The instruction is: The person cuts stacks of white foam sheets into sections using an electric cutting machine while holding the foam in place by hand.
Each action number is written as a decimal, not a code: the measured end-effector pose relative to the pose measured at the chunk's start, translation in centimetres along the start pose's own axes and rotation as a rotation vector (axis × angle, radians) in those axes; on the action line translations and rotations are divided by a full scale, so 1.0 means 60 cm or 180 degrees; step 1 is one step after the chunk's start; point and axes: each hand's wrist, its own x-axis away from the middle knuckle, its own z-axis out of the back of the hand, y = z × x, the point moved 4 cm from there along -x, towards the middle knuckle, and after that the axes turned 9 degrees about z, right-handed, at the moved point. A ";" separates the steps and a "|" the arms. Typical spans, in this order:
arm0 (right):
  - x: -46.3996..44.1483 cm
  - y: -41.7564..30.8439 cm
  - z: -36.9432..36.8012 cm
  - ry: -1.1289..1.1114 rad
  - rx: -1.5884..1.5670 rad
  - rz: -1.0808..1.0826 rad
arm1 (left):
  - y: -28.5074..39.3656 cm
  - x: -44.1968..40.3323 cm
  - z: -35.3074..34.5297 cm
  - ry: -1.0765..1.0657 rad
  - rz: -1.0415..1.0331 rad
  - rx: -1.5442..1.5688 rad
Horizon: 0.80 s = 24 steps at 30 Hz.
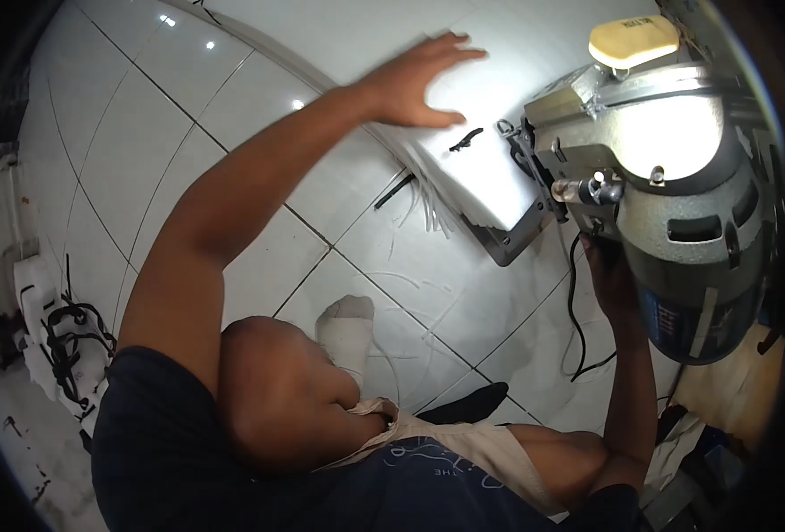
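Sheets of thin white material lie in a thick, layered stack at the upper middle of our view, one corner resting on a flat black plate at the foot of a bulky grey metal machine with a rounded, cylindrical body. We stretch our left hand out over the stack, fingers spread and thumb held well away from them, with nothing between; whether the palm touches the top sheet we cannot tell. Near the thumb, a small, twisted black strip lies on the white surface

Our right hand reaches up to the underside of the machine, beside its cylindrical body. The fingertips are hidden there, so we cannot tell how they grip, or what. A thin black cable hangs in a loop just beside that hand. On top of the machine sits a smooth yellow oblong piece, lit brightly like the metal beneath it

Narrow white strips trail from the stack's near edge towards the glossy white tiled floor, where our foot in a pale sock rests
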 end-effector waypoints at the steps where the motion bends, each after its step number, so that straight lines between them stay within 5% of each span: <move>1: -0.003 -0.003 -0.001 0.0033 -0.0077 0.0043 | -0.022 0.007 0.032 0.0118 0.0074 -0.0819; 2: 0.000 0.003 -0.003 0.0048 -0.0058 0.0045 | -0.043 0.015 0.066 0.0240 0.0123 -0.1643; 4: 0.012 0.000 -0.011 0.0044 0.1716 0.0942 | -0.098 0.046 0.085 0.0158 0.0830 -0.2667; 14: 0.038 0.072 -0.047 -0.0659 -0.0573 -0.0537 | -0.126 0.062 0.065 0.0338 0.0722 -0.2628; 24: -0.017 0.019 -0.044 -0.0563 0.0656 0.0128 | -0.132 0.066 0.058 0.0338 0.0732 -0.2542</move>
